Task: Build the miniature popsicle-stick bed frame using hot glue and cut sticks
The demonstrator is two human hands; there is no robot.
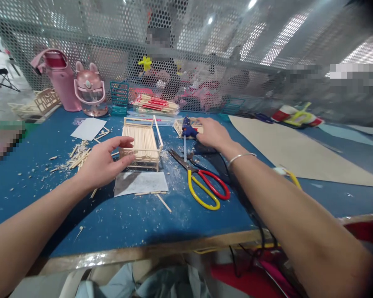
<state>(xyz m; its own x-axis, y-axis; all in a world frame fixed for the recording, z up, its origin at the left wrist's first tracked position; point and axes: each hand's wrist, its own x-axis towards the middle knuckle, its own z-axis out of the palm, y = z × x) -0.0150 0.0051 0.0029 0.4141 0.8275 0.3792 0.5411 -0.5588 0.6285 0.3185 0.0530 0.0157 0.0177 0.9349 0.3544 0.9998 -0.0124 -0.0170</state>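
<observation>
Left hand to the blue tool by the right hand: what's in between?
In the head view: the wooden-stick model, partly behind the left hand; then blue tabletop and part of a smaller stick piece beside the blue tool.

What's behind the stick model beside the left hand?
Behind the stick model, pale strips and a bundle of red-marked sticks lie before a perforated screen. The left hand partly hides the model's left side; whatever the model covers cannot be seen.
</observation>
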